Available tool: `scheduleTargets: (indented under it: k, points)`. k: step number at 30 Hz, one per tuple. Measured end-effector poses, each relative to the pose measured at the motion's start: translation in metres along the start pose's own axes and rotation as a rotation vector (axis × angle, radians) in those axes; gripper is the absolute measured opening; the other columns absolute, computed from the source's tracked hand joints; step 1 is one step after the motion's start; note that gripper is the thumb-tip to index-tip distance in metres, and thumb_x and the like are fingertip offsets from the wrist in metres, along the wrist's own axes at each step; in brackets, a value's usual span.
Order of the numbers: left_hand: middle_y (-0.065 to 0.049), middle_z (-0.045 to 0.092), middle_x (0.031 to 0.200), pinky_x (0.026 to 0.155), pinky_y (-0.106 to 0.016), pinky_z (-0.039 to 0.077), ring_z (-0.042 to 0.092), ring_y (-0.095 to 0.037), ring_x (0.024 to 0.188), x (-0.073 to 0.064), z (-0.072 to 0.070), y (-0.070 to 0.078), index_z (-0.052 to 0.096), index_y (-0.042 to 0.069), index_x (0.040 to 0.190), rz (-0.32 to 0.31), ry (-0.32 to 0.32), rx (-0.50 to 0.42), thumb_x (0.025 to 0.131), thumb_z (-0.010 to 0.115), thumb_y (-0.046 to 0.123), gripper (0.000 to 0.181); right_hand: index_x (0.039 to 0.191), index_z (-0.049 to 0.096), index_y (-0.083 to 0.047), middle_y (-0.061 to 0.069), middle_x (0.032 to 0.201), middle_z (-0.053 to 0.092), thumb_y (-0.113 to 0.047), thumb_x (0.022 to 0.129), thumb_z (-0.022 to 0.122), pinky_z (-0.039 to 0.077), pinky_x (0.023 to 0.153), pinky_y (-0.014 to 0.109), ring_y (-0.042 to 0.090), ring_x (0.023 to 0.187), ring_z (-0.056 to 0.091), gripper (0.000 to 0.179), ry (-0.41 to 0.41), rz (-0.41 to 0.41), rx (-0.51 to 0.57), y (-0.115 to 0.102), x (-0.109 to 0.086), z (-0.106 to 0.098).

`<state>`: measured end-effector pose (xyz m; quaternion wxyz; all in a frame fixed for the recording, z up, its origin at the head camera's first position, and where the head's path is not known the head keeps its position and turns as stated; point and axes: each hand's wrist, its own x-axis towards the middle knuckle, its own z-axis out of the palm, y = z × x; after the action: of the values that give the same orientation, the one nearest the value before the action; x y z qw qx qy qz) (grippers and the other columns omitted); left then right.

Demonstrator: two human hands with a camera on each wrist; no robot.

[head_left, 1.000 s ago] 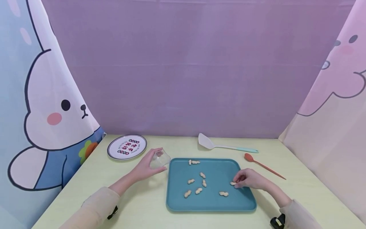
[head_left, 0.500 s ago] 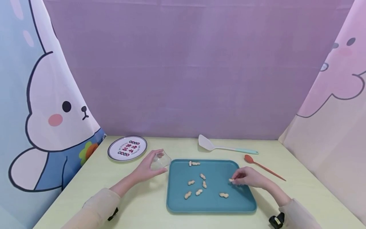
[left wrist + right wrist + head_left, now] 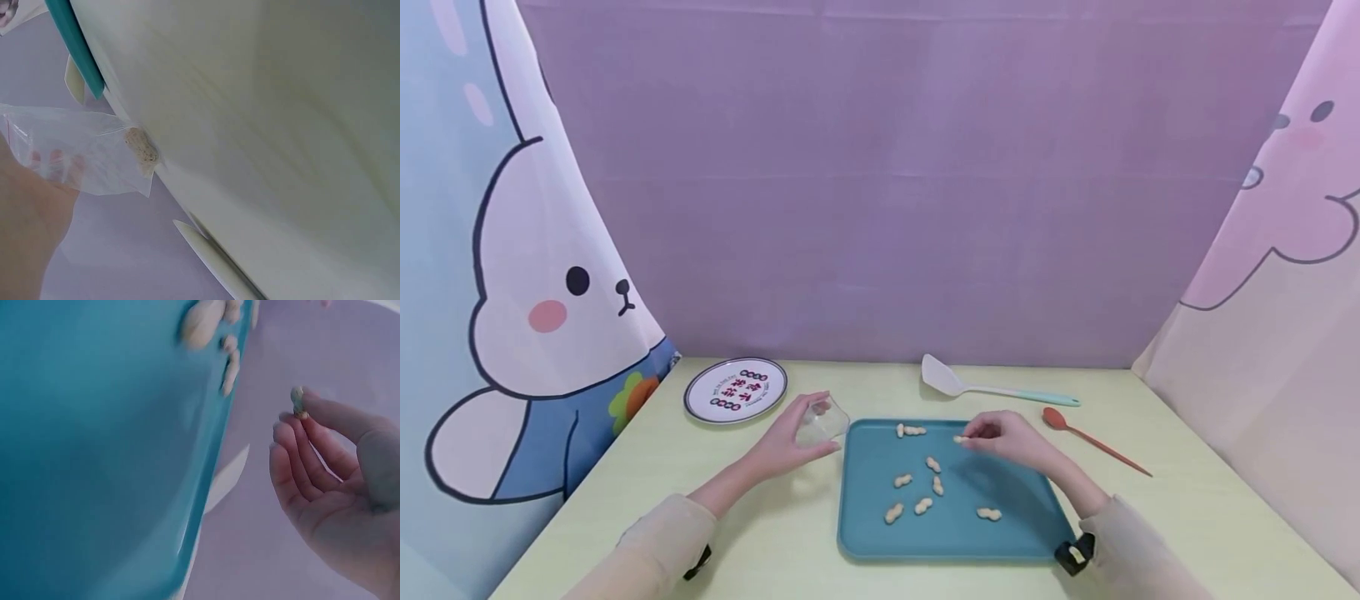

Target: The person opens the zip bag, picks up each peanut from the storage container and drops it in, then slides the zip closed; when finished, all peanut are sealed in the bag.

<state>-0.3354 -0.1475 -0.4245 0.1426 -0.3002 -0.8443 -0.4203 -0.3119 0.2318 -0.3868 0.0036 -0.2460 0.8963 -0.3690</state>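
My left hand holds a clear plastic bag beside the tray's left edge, its fingers and thumb spread around it. One peanut lies at the bottom of the bag in the left wrist view. Between thumb and fingertips, my right hand pinches another peanut, held above the back right part of the teal tray. Several unshelled peanuts lie scattered on the tray, among them a lone peanut toward the front right and a pair near the back rim.
A white plate with red print sits at the back left. Behind the tray lies a spatula with a pale green handle. To the tray's right is an orange-red spoon. A purple curtain hangs behind the table.
My right hand has lifted a peanut off the tray's right side and carried it left and toward the back. The left hand and bag have stayed nearly still.
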Motion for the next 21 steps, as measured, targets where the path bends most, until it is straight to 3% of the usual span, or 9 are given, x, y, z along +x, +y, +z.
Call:
scheduleTargets:
  k: [5,10,13,16,21]
  points:
    - [-0.007,0.057,0.124,0.102,-0.047,0.041,0.053,-0.024,0.118,0.000,0.000,0.000,0.041,0.007,0.136,0.006,0.004,0.003,0.075,0.078,0.033,0.076,0.099,0.069,-0.009,0.006,0.088,0.069,-0.021,0.088,0.066,0.050,0.064,0.020,0.019,0.077,0.063,0.016,0.049,-0.045,0.028,-0.017,0.018,0.013]
    - [-0.008,0.057,0.124,0.102,-0.047,0.042,0.053,-0.024,0.118,0.000,0.000,0.000,0.041,0.007,0.136,0.007,0.003,0.000,0.076,0.078,0.033,0.075,0.099,0.069,-0.013,0.007,0.088,0.070,-0.028,0.088,0.065,0.052,0.064,0.023,0.021,0.078,0.064,0.019,0.044,-0.089,0.066,-0.036,0.036,0.027]
    - [-0.007,0.057,0.124,0.102,-0.047,0.042,0.053,-0.024,0.118,-0.001,0.000,0.000,0.041,0.008,0.137,0.002,0.000,-0.002,0.076,0.077,0.034,0.076,0.100,0.069,-0.013,0.005,0.086,0.069,-0.029,0.088,0.065,0.053,0.064,0.024,0.015,0.075,0.063,0.020,0.054,-0.123,0.081,-0.049,0.047,0.036]
    - [-0.006,0.056,0.124,0.102,-0.047,0.042,0.053,-0.024,0.118,-0.001,0.000,-0.001,0.041,0.009,0.137,-0.002,-0.002,-0.005,0.076,0.077,0.035,0.076,0.101,0.069,-0.009,0.005,0.085,0.068,-0.024,0.088,0.066,0.052,0.062,0.022,0.014,0.073,0.061,0.020,0.059,-0.154,0.085,-0.072,0.053,0.042]
    - [-0.005,0.056,0.125,0.102,-0.046,0.042,0.053,-0.022,0.118,-0.001,0.000,-0.001,0.041,0.013,0.137,-0.004,-0.004,-0.019,0.076,0.077,0.036,0.074,0.101,0.069,-0.005,0.008,0.087,0.068,-0.019,0.087,0.067,0.051,0.060,0.021,0.015,0.073,0.060,0.021,0.061,-0.169,0.110,-0.094,0.067,0.056]
